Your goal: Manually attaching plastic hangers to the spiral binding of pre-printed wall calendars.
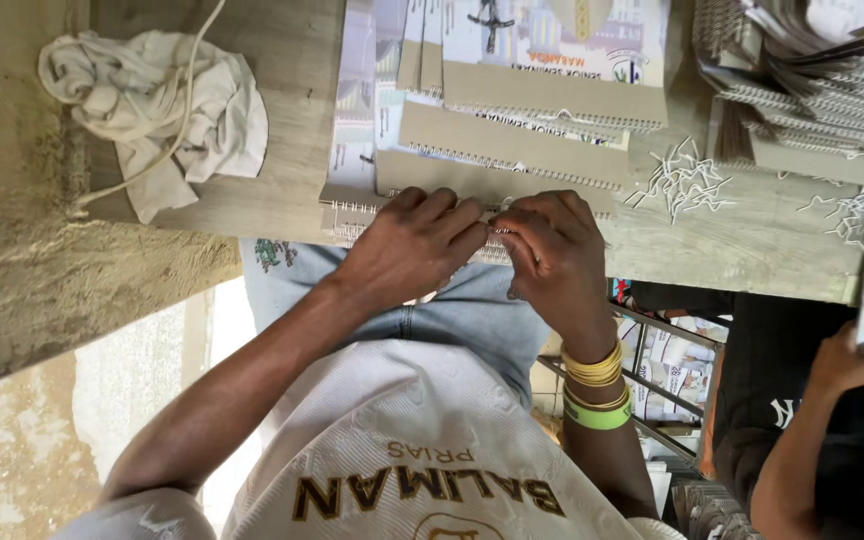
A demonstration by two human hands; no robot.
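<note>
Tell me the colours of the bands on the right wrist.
In the head view, the bands on the right wrist are gold-yellow bangles plus one bright green band.

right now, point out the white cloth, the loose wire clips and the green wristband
white cloth (167,115), head view, on its crumpled middle
loose wire clips (684,178), head view, on the middle of the pile
green wristband (600,415), head view, on the band's outer face

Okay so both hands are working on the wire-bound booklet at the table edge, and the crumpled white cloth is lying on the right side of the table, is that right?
Not quite. In the head view the crumpled white cloth lies at the left end of the table, not the right. Both the left hand and the right hand are indeed on the wire-bound booklet at the table edge.
</note>
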